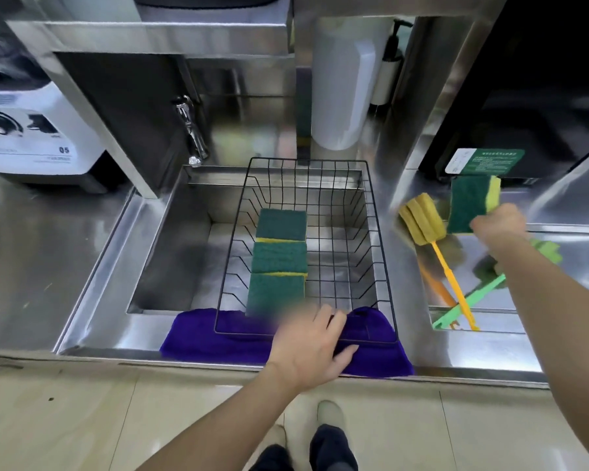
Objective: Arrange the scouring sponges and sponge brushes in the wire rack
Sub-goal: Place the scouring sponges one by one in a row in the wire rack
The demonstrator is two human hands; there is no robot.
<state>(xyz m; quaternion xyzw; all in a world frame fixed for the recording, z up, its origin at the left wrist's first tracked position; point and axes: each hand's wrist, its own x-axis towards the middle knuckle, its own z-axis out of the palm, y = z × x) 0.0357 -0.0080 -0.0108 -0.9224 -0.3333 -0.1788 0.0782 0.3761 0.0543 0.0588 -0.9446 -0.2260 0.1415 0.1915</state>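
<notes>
A black wire rack (371,232) sits over the steel sink, its near edge on a purple cloth (218,338). Three green-and-yellow scouring sponges stand in a row along its left side: far (281,224), middle (279,257), near (275,292). My left hand (312,348) rests on the rack's near rim with fingers apart, holding nothing. My right hand (498,226) grips a fourth scouring sponge (470,202) lifted above the counter to the right. A yellow sponge brush (422,217) with an orange handle lies there, crossed by a green sponge brush (473,300) partly hidden under my right arm.
The steel sink (170,253) has a tap (191,130) at its back left. A white appliance (31,137) stands on the left counter. A white dispenser (340,90) hangs behind the rack. A dark machine (524,113) occupies the right back.
</notes>
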